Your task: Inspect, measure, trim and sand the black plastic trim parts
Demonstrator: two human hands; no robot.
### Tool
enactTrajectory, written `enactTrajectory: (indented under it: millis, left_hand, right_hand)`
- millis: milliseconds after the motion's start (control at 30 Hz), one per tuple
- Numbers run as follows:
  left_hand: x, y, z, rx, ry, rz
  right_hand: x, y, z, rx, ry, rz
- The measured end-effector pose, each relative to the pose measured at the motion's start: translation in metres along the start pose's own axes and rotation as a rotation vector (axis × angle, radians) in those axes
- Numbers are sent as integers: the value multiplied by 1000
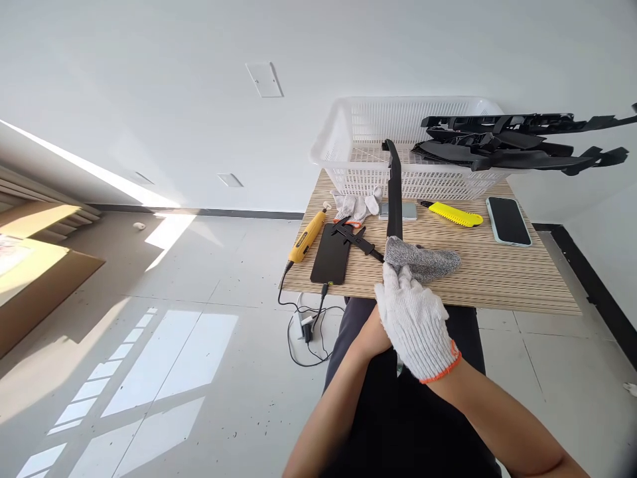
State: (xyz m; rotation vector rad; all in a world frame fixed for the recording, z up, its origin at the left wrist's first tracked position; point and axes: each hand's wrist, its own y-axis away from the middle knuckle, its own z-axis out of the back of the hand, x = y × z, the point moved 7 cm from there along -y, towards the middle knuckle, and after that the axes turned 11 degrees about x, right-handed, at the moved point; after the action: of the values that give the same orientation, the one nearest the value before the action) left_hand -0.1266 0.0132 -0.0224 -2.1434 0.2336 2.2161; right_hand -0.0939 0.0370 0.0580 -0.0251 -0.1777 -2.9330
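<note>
At the near edge of the striped wooden table (502, 282), the white-gloved right hand (415, 325) pinches a grey knit glove (423, 262) lying over a long black plastic strip (395, 192). Left hand (373, 337) mostly hidden behind it; grip unreadable. Likely best: hold the cuff firm and open.

Single head view, looking forward-down; right hand (415, 325) close, table (497, 285) just beyond

No text, brand or number can be read anywhere in view. The yellow rotary pen (308, 237) carries a small dark label, but it is too small to make out, and any markings on the black caliper (354, 238) beside it are just as unreadable. The dark phone (331, 254), the second phone (508, 221), the black trim strip (395, 192) and the grey glove (423, 261) show no legible marking.
</note>
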Motion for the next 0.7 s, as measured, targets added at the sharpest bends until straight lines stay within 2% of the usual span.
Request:
enactTrajectory:
  millis: [100, 167, 300, 533, 600, 700]
  left_hand:
    - [-1, -3, -3, 24, -7, -57]
    - [-1, -5, -3, 22, -5, -74]
    - [1, -5, -3, 29, 12, -91]
    - [0, -3, -2, 8, -37, -69]
    - [2, -2, -1, 6, -62, -41]
    - [15, 1, 0, 19, -75, 55]
  right_hand:
    - [0, -6, 21, 57, 16, 221]
    - [-3, -9, 30, 99, 42, 266]
    - [0, -15, 29, 134, 95, 265]
    - [-3, -16, 4, -35, 90, 355]
    - [-6, -12, 4, -18, 75, 329]
    - [-6, -1, 10, 74, 41, 260]
